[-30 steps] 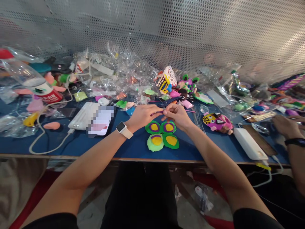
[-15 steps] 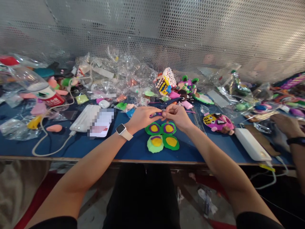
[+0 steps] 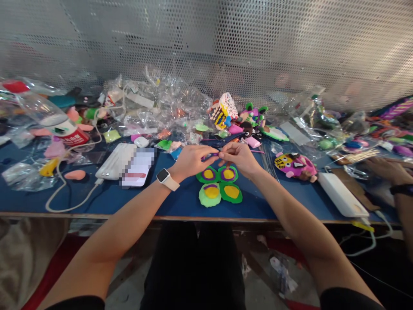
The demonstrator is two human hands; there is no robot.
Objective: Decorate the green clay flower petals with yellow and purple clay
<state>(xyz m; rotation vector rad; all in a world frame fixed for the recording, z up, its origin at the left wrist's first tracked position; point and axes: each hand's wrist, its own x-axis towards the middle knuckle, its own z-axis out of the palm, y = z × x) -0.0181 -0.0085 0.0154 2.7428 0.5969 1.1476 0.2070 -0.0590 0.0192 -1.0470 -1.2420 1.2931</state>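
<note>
My left hand (image 3: pixel 191 160) and my right hand (image 3: pixel 238 157) meet over the blue table (image 3: pixel 180 202), fingers pinched together on a small purple clay strip (image 3: pixel 211 156) held between them. Just below the hands lies a flat clay butterfly (image 3: pixel 219 184) with green wings, yellow centres and purple rings. A pale smartwatch (image 3: pixel 165 177) sits on my left wrist. Behind the hands lies a dark blue clay piece (image 3: pixel 222 140).
Crinkled clear plastic bags (image 3: pixel 155 107) and clay figures (image 3: pixel 238 114) crowd the back. A phone (image 3: pixel 137 167) and power bank (image 3: pixel 112 161) with cable lie left; a pink tiger-face figure (image 3: pixel 294 165) and white power bank (image 3: pixel 342 194) lie right. Another person's hand (image 3: pixel 390 170) rests at far right.
Both hands stay pinched on the purple strip with only small finger shifts. The camera view has drifted slightly, so the table sits a little differently in the picture.
</note>
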